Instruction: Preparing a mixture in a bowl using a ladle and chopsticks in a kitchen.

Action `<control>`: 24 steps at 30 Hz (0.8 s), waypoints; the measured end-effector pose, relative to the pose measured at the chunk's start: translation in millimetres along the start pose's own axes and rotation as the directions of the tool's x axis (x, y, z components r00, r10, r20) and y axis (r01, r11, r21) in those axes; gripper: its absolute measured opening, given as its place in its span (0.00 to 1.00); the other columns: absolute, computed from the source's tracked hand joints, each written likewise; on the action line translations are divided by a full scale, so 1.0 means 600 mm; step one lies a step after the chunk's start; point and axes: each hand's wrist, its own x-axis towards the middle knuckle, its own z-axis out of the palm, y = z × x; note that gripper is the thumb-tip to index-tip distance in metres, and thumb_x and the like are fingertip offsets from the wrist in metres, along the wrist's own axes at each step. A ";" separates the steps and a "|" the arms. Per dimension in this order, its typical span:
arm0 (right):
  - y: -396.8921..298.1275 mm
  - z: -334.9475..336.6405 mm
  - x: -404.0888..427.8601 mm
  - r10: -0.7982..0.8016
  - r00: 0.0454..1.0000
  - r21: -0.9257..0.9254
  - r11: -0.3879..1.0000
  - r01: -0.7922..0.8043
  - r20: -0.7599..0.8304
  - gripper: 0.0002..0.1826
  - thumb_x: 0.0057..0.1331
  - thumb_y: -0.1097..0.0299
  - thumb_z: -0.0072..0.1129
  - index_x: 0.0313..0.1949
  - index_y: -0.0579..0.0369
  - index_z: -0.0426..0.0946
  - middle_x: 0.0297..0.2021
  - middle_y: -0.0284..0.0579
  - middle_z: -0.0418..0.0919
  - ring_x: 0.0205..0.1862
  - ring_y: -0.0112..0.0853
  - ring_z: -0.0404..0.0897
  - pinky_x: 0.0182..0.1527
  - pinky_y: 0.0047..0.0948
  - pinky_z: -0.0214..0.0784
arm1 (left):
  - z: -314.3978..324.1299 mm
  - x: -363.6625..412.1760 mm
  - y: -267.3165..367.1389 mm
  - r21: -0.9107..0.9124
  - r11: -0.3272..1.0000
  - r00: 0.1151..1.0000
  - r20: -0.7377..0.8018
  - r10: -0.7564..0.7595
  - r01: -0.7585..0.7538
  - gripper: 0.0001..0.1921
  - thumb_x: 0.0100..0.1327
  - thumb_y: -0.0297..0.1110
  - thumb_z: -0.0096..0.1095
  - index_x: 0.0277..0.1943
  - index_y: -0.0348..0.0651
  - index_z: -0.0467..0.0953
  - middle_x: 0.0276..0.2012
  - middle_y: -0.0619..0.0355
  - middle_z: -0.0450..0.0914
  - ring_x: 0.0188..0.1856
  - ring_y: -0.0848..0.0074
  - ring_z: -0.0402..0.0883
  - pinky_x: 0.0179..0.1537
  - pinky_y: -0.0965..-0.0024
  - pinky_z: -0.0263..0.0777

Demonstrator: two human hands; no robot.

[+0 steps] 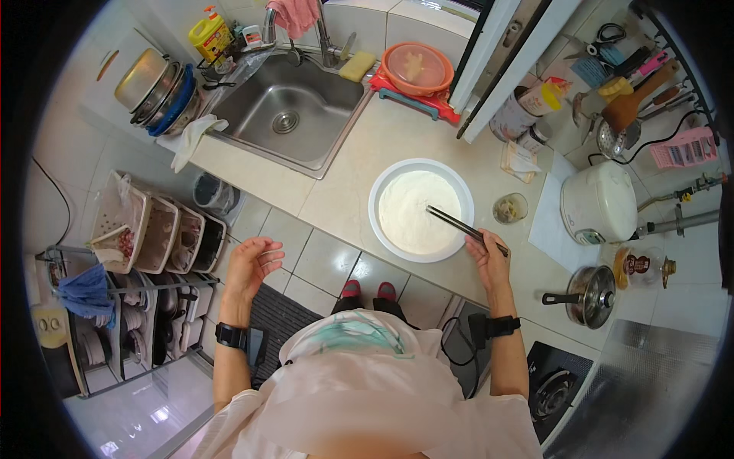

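A round white basin [375, 229] of white flour-like powder [413, 229] stands on the counter in front of me. My right hand [489, 255], at the basin's lower right rim, holds a pair of dark chopsticks [464, 226] whose tips touch the powder near its middle. Over the floor to the left, away from the counter edge, my left hand [252, 267] is raised with its fingers loosely curled and apart, holding nothing. A small glass [510, 209] with something pale in it sits right of the basin.
A steel sink [281, 92] lies at the upper left, with an orange basin [417, 67] beside it. Along the right are a white rice cooker [599, 201], a lidded steel pot [590, 297] and a gas hob [553, 390]. An opened window frame [510, 63] juts over the counter.
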 end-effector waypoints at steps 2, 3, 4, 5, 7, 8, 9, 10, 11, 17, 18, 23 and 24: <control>0.001 -0.001 -0.001 0.020 1.000 0.053 0.998 -0.020 0.006 0.12 0.68 0.69 0.48 0.43 0.68 0.72 0.37 0.53 0.79 0.38 0.38 0.82 0.40 0.29 0.77 | 0.001 0.001 -0.001 0.000 1.000 1.000 -0.013 -0.004 0.004 0.09 0.64 0.28 0.47 0.41 0.32 0.72 0.38 0.45 0.80 0.35 0.66 0.82 0.35 0.68 0.79; -0.003 -0.001 -0.004 0.034 0.999 0.110 0.993 -0.033 -0.008 0.13 0.68 0.69 0.47 0.43 0.69 0.71 0.37 0.53 0.79 0.38 0.38 0.82 0.40 0.30 0.78 | 0.001 -0.001 -0.003 -0.003 1.000 1.000 -0.027 -0.009 0.009 0.09 0.64 0.28 0.47 0.41 0.32 0.72 0.38 0.45 0.80 0.35 0.66 0.82 0.35 0.68 0.79; -0.007 0.002 -0.008 0.040 0.999 0.161 0.986 -0.036 -0.022 0.13 0.68 0.69 0.47 0.43 0.70 0.71 0.36 0.54 0.79 0.37 0.39 0.82 0.40 0.30 0.78 | 0.001 -0.002 -0.005 0.002 1.000 1.000 -0.002 -0.014 0.014 0.09 0.64 0.29 0.49 0.42 0.33 0.72 0.38 0.45 0.80 0.36 0.65 0.82 0.36 0.68 0.79; -0.012 0.006 -0.013 0.051 0.999 0.165 0.985 -0.047 -0.019 0.13 0.68 0.69 0.47 0.43 0.70 0.71 0.36 0.54 0.79 0.37 0.39 0.82 0.40 0.30 0.78 | 0.000 -0.003 -0.007 0.009 1.000 0.999 0.025 -0.021 0.021 0.10 0.63 0.30 0.51 0.43 0.33 0.72 0.39 0.46 0.80 0.37 0.64 0.82 0.37 0.67 0.79; -0.029 0.014 -0.029 -0.068 0.997 -0.022 0.998 0.067 -0.043 0.14 0.68 0.68 0.47 0.42 0.70 0.71 0.35 0.53 0.79 0.37 0.38 0.82 0.41 0.30 0.77 | -0.005 -0.006 -0.007 0.006 1.000 1.000 0.019 -0.020 0.020 0.10 0.63 0.30 0.50 0.43 0.33 0.72 0.39 0.46 0.80 0.37 0.64 0.82 0.37 0.67 0.79; -0.039 0.019 -0.036 -0.087 0.996 -0.003 0.996 0.087 -0.003 0.14 0.68 0.68 0.47 0.42 0.70 0.71 0.35 0.53 0.79 0.37 0.38 0.82 0.41 0.30 0.77 | -0.008 -0.008 -0.008 0.005 1.000 1.000 0.019 -0.015 0.015 0.09 0.63 0.30 0.50 0.43 0.34 0.72 0.39 0.46 0.79 0.37 0.64 0.82 0.37 0.67 0.79; -0.051 0.023 -0.046 -0.137 0.990 -0.116 0.983 0.139 0.023 0.14 0.68 0.67 0.47 0.42 0.71 0.72 0.35 0.53 0.79 0.37 0.38 0.82 0.41 0.30 0.77 | -0.011 -0.011 -0.008 0.004 1.000 1.000 0.014 -0.021 0.021 0.09 0.63 0.30 0.50 0.43 0.34 0.72 0.39 0.46 0.79 0.37 0.64 0.82 0.37 0.67 0.79; -0.061 0.027 -0.057 -0.194 0.980 -0.238 0.950 0.201 0.052 0.15 0.68 0.67 0.48 0.42 0.71 0.72 0.35 0.52 0.79 0.37 0.37 0.82 0.41 0.30 0.77 | -0.015 -0.015 -0.008 0.006 1.000 1.000 -0.018 -0.020 0.020 0.09 0.63 0.30 0.50 0.43 0.34 0.72 0.39 0.46 0.80 0.37 0.64 0.82 0.36 0.67 0.79; -0.066 0.034 -0.065 -0.183 0.982 -0.229 0.955 0.189 0.045 0.15 0.68 0.67 0.48 0.42 0.71 0.72 0.35 0.52 0.79 0.37 0.37 0.82 0.41 0.30 0.77 | -0.016 -0.018 -0.010 0.008 1.000 0.999 -0.048 -0.020 0.021 0.09 0.63 0.30 0.50 0.43 0.34 0.72 0.38 0.46 0.80 0.37 0.64 0.82 0.36 0.67 0.79; -0.027 0.093 -0.063 -0.084 0.969 -0.332 0.930 0.160 0.232 0.15 0.67 0.68 0.51 0.42 0.72 0.74 0.35 0.52 0.79 0.37 0.35 0.82 0.39 0.27 0.76 | -0.020 -0.020 -0.016 0.009 0.999 0.999 -0.015 -0.032 0.032 0.09 0.64 0.29 0.48 0.41 0.34 0.72 0.38 0.47 0.80 0.35 0.66 0.82 0.35 0.68 0.79; -0.029 0.091 -0.059 -0.131 0.975 -0.337 0.923 0.185 0.178 0.14 0.67 0.69 0.50 0.42 0.72 0.73 0.35 0.52 0.79 0.36 0.36 0.82 0.39 0.27 0.76 | -0.023 -0.020 -0.015 0.006 0.999 0.999 -0.015 -0.035 0.035 0.09 0.64 0.29 0.48 0.41 0.34 0.72 0.38 0.47 0.80 0.35 0.66 0.82 0.35 0.68 0.79; -0.072 0.052 -0.068 -0.245 0.970 -0.441 0.871 0.217 -0.007 0.14 0.67 0.68 0.51 0.42 0.71 0.73 0.36 0.52 0.79 0.35 0.35 0.82 0.38 0.25 0.76 | -0.045 -0.022 -0.015 -0.030 1.000 1.000 -0.010 0.008 -0.009 0.09 0.65 0.29 0.48 0.40 0.33 0.72 0.38 0.46 0.80 0.35 0.66 0.82 0.35 0.69 0.79; -0.073 0.052 -0.071 -0.231 0.973 -0.447 0.871 0.206 -0.003 0.14 0.67 0.68 0.51 0.42 0.71 0.73 0.36 0.52 0.79 0.36 0.35 0.82 0.38 0.24 0.76 | -0.047 -0.023 -0.017 -0.029 1.000 1.000 -0.013 0.000 -0.001 0.09 0.65 0.29 0.48 0.40 0.33 0.72 0.38 0.46 0.80 0.35 0.66 0.82 0.35 0.69 0.79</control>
